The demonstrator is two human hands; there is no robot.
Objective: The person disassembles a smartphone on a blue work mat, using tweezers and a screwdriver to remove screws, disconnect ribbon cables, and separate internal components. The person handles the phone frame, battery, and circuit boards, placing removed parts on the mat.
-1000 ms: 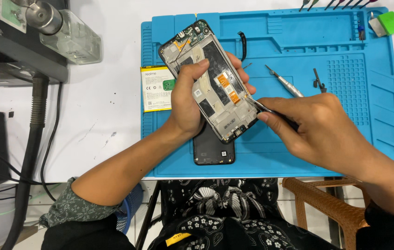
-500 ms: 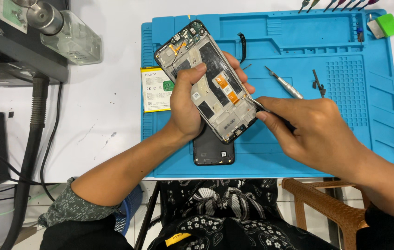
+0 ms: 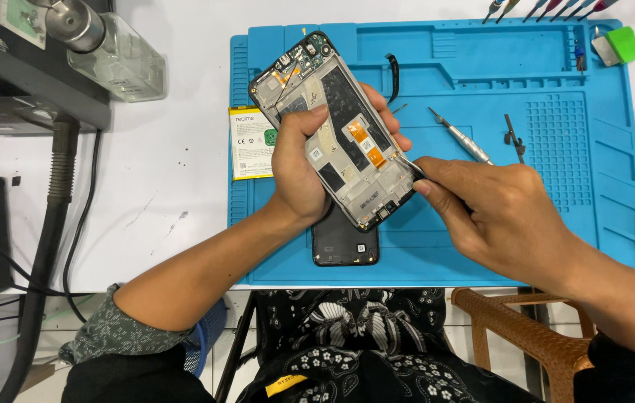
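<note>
Centre of the frame: my left hand [image 3: 299, 175] grasps an opened black smartphone frame with exposed grey boards and orange flex strips [image 3: 336, 130], thumb across its face, fingers [image 3: 392, 130] wrapped behind its right edge. The frame is held above the blue silicone repair mat [image 3: 556, 201]; its long axis runs diagonally, the camera end pointing to the upper left of the frame, the other end to the lower right. My right hand [image 3: 504, 213], right of centre, pinches a thin metal tool [image 3: 407, 164] whose tip touches the frame's right edge. A flat rectangular battery pack with a white-and-yellow label and a green patch [image 3: 251, 142] lies at the mat's left rim, just left of my left hand. A black rectangular back cover [image 3: 343, 242] lies on the mat below the frame. A silver-handled screwdriver [image 3: 461, 136] rests on the mat, upper right of centre.
</note>
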